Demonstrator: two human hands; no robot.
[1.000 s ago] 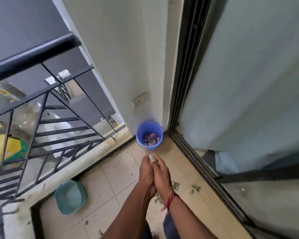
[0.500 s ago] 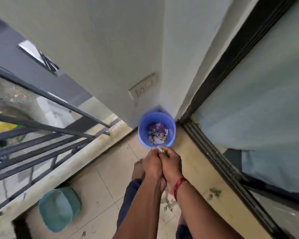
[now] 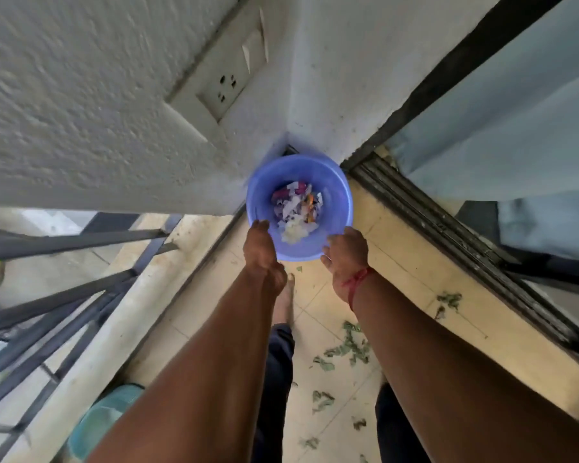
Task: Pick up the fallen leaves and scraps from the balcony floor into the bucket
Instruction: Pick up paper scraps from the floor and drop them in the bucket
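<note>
Railing [image 3: 64, 295]: blurred, cut by frame edge.
Teal basin [image 3: 104, 426]: half hidden under left forearm.
Left hand [image 3: 259, 248]: fingers straight, over bucket rim.
Bucket [image 3: 335, 195]: blue, upright in wall corner [image 3: 291, 135], axis vertical, mouth up; holds white and coloured scraps [image 3: 296, 208].
Right hand [image 3: 346, 253]: relaxed, apart from left, at rim; fingertips hidden.
Leaves [image 3: 346, 345]: scattered on floor [image 3: 398, 279], shapes unclear.

A home balcony: beige tiled floor [image 3: 398, 269], black metal railing [image 3: 71, 242] left of it, dark sliding-door track [image 3: 432, 225] right.
</note>
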